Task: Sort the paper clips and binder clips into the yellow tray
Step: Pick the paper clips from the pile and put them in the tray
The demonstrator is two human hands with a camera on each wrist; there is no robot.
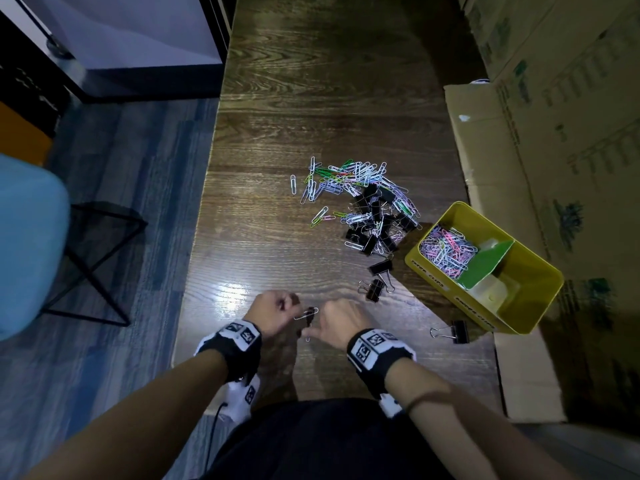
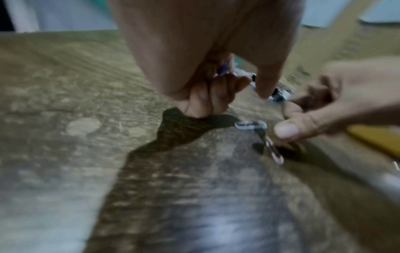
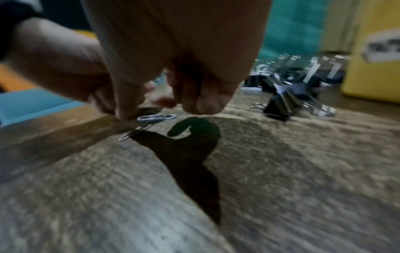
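Note:
Near the table's front edge my left hand (image 1: 292, 308) and right hand (image 1: 313, 332) meet over a small black binder clip (image 1: 310, 312) tangled with silver paper clips. Curled left fingers (image 2: 216, 95) pinch the binder clip (image 2: 279, 95) under the thumb. My right thumb (image 3: 127, 109) and forefinger pinch one paper clip (image 3: 134, 133); another paper clip (image 3: 156, 117) lies beside it. A mixed pile of coloured paper clips and black binder clips (image 1: 360, 202) lies mid-table. The yellow tray (image 1: 436, 271) at the right holds paper clips (image 1: 446, 251) in its left compartment, behind a green divider (image 1: 485, 261).
Loose binder clips (image 1: 381, 266), (image 1: 375, 289) lie between pile and tray, and one more binder clip (image 1: 453, 331) lies in front of the tray. Cardboard boxes (image 1: 554, 133) line the right side. A blue chair (image 1: 27, 244) stands left of the table's edge.

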